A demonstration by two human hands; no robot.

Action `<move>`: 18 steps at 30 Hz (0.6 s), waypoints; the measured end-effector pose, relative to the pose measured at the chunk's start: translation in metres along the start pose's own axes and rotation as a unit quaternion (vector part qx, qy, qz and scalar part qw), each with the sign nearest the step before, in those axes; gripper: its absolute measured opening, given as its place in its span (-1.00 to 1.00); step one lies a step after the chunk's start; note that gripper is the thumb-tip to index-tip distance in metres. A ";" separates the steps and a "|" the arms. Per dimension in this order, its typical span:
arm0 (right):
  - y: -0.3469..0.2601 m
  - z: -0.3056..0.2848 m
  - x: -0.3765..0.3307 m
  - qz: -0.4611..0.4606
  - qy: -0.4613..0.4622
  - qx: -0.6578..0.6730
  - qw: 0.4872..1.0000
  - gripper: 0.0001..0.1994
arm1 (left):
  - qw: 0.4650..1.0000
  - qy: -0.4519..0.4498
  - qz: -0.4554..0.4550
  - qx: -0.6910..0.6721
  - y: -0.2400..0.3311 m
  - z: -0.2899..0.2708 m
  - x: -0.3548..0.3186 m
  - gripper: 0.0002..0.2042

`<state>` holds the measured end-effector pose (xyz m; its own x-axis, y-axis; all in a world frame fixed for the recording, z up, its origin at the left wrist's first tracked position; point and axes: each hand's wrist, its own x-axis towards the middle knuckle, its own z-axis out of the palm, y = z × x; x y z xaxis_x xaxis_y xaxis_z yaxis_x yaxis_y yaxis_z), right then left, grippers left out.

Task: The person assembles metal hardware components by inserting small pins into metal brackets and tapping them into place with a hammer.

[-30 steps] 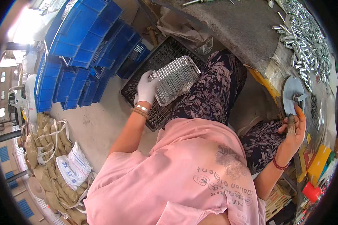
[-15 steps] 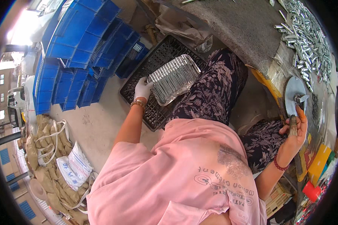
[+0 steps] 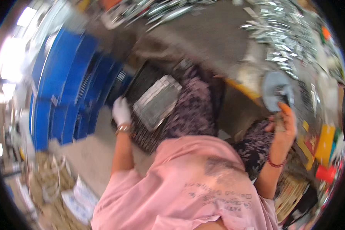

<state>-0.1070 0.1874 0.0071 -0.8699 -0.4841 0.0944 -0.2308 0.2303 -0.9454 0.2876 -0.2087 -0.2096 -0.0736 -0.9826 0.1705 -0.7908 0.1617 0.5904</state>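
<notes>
At the left, beside the blue bins (image 3: 65, 73), the metal tray (image 3: 167, 114) lies aslant on the black crate (image 3: 143, 136) next to a trouser leg (image 3: 195, 103), and could spill its contents if knocked; the white-gloved left hand (image 3: 121, 111), forearm extended, is at the crate's left side, its grip too blurred to tell. Rightward, the right hand (image 3: 287, 119) could catch on the grey disc (image 3: 272, 82) by the table (image 3: 218, 42) if misplaced; wrist raised, fingertips by the disc, whether it pinches anything is unclear.
</notes>
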 end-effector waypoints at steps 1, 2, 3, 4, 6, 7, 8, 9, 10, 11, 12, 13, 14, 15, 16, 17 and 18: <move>-0.001 0.003 0.000 0.025 -0.011 0.028 0.999 -0.62 | 0.990 0.008 -0.035 -0.134 0.029 -0.011 0.004 -0.66; -0.001 0.007 0.000 0.048 -0.026 0.062 0.997 -0.63 | 0.979 0.019 -0.078 -0.188 0.062 -0.025 0.010 -0.68; -0.004 0.007 0.000 0.046 -0.037 0.072 0.996 -0.64 | 0.980 0.010 -0.076 -0.184 0.097 -0.041 0.018 -0.71; -0.006 0.010 0.000 0.045 -0.053 0.084 0.994 -0.65 | 0.978 0.022 -0.006 -0.208 0.124 -0.050 0.023 -0.73; -0.008 0.011 -0.001 0.054 -0.042 0.106 0.992 -0.68 | 0.963 -0.023 0.053 -0.265 0.204 -0.059 0.024 -0.75; -0.009 0.010 -0.001 0.061 -0.034 0.109 0.992 -0.69 | 0.947 -0.060 0.092 -0.300 0.243 -0.056 0.022 -0.76; -0.012 0.010 0.000 0.046 -0.031 0.108 0.993 -0.66 | 0.930 -0.094 0.129 -0.331 0.280 -0.053 0.017 -0.76; -0.012 0.009 0.000 0.044 -0.034 0.108 0.993 -0.65 | 0.913 -0.136 0.140 -0.359 0.317 -0.050 0.009 -0.79; -0.010 0.008 0.001 0.042 -0.040 0.109 0.992 -0.64 | 0.894 -0.177 0.227 -0.343 0.349 -0.047 0.002 -0.78; -0.008 0.005 0.001 0.043 -0.022 0.106 0.993 -0.64 | 0.880 -0.195 0.353 -0.252 0.376 -0.034 0.000 -0.74; -0.006 0.003 0.002 0.043 -0.032 0.117 0.992 -0.63 | 0.856 -0.250 0.370 -0.260 0.404 -0.023 -0.010 -0.69; -0.005 0.001 0.003 0.041 -0.043 0.128 0.990 -0.63 | 0.826 -0.260 0.434 -0.249 0.427 -0.007 -0.018 -0.67; -0.007 0.001 0.004 0.040 -0.034 0.130 0.990 -0.63 | 0.817 -0.308 0.431 -0.228 0.447 0.000 -0.025 -0.63; -0.009 -0.001 0.004 0.041 -0.045 0.124 0.990 -0.63 | 0.811 -0.317 0.446 -0.210 0.463 0.010 -0.031 -0.60; -0.010 -0.001 0.003 0.044 -0.055 0.117 0.991 -0.63 | 0.803 -0.327 0.460 -0.193 0.475 0.024 -0.035 -0.57; -0.006 0.000 0.002 0.027 -0.046 0.114 0.992 -0.63 | 0.791 -0.335 0.471 -0.198 0.485 0.039 -0.037 -0.57; -0.005 0.002 0.002 -0.010 -0.029 0.099 0.995 -0.66 | 0.787 -0.295 0.516 -0.165 0.494 0.053 -0.037 -0.54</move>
<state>-0.1064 0.1836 0.0110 -0.8378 -0.5366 0.1007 -0.1521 0.0522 -0.9870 -0.1331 -0.0977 0.0338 -0.9199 -0.1669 0.3548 0.0693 0.8213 0.5662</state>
